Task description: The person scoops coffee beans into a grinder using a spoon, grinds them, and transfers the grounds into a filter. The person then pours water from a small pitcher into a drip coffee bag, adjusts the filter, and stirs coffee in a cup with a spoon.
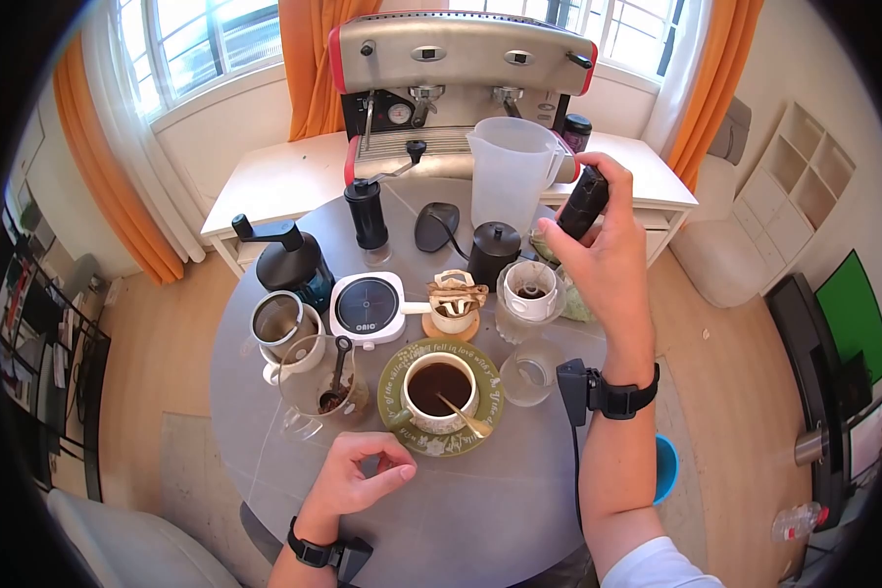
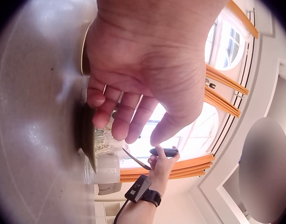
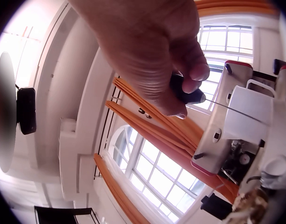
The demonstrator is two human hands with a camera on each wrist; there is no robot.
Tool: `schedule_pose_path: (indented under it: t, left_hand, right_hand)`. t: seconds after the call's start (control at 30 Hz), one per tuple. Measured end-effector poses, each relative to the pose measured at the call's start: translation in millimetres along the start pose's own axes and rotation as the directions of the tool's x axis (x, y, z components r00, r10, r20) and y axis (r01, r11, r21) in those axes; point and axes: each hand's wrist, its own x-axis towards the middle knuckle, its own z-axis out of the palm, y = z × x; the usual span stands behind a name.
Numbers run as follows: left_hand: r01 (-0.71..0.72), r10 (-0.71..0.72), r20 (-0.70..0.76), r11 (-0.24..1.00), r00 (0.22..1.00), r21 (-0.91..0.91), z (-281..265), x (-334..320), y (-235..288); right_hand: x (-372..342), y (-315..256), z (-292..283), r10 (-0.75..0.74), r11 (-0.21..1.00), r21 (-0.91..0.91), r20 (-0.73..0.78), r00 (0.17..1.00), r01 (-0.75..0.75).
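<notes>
My right hand (image 1: 612, 250) grips a black-handled tool (image 1: 584, 203) up at the right, above the dripper and jug. In the right wrist view, a thin metal rod (image 3: 236, 112) extends from the black handle (image 3: 194, 96), pinched by fingers and thumb. My left hand (image 1: 367, 475), empty with loosely bent fingers, hovers at the front-left edge of a green lettered saucer (image 1: 395, 377). On that saucer stands a cup of dark coffee (image 1: 436, 384), a gold spoon (image 1: 477, 425) leaning in it. The left wrist view shows the relaxed left fingers (image 2: 126, 116) beside the saucer (image 2: 88, 140).
Behind stand a hand grinder (image 1: 367, 216), a black kettle (image 1: 493, 253), a plastic jug (image 1: 510, 171) and an espresso machine (image 1: 461, 59). A scale (image 1: 367, 306), a drip-bag cup (image 1: 454, 316) and a glass with a scoop (image 1: 309, 397) surround the saucer. At right: a white dripper (image 1: 532, 294), an empty glass (image 1: 527, 377).
</notes>
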Motion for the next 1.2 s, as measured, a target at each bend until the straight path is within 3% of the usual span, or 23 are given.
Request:
schedule_pose_path:
  t: [0.13, 0.2, 0.63, 0.7, 0.8, 1.0, 1.13, 1.2]
  left_hand:
    - [0.006, -0.007, -0.016, 1.000, 1.000, -0.014, 0.3, -0.6, -1.4]
    - [0.010, -0.010, -0.013, 1.000, 1.000, -0.008, 0.3, -0.4, -0.9]
    - [0.014, -0.015, -0.024, 1.000, 1.000, -0.009, 0.5, -0.6, 0.8]
    - [0.011, -0.012, -0.017, 1.000, 1.000, -0.007, 0.8, -0.4, 1.8]
    - [0.023, -0.023, 0.004, 1.000, 1.000, 0.002, -3.2, -0.4, 3.5]
    - [0.050, -0.050, 0.024, 0.999, 0.998, -0.002, -3.8, -1.1, 2.3]
    - [0.005, -0.005, -0.023, 1.000, 1.000, 0.003, 0.2, -0.4, 3.1]
    - [0.011, -0.011, -0.020, 1.000, 1.000, 0.011, 0.7, -0.6, 4.1]
  right_hand:
    - [0.1, -3.3, -1.1, 0.020, 0.995, 0.100, -0.033, 0.999, -0.017]
    - [0.0, 2.3, 0.1, -0.005, 0.999, 0.042, 0.005, 1.000, 0.005]
    - [-1.3, -6.9, -3.4, 0.018, 0.993, 0.114, -0.033, 0.999, -0.014]
    - [-0.7, -5.0, -3.3, -0.002, 0.999, 0.032, -0.002, 1.000, 0.002]
    - [-0.9, -10.6, -3.6, 0.025, 0.993, 0.116, -0.023, 0.999, -0.022]
    - [-1.1, -5.1, -1.1, -0.025, 0.998, 0.059, -0.027, 0.999, 0.026]
    - [-2.1, -8.4, -3.1, 0.024, 0.993, 0.113, -0.013, 1.000, -0.022]
    - [-0.9, -2.0, -1.0, -0.028, 0.999, 0.036, -0.002, 1.000, 0.028]
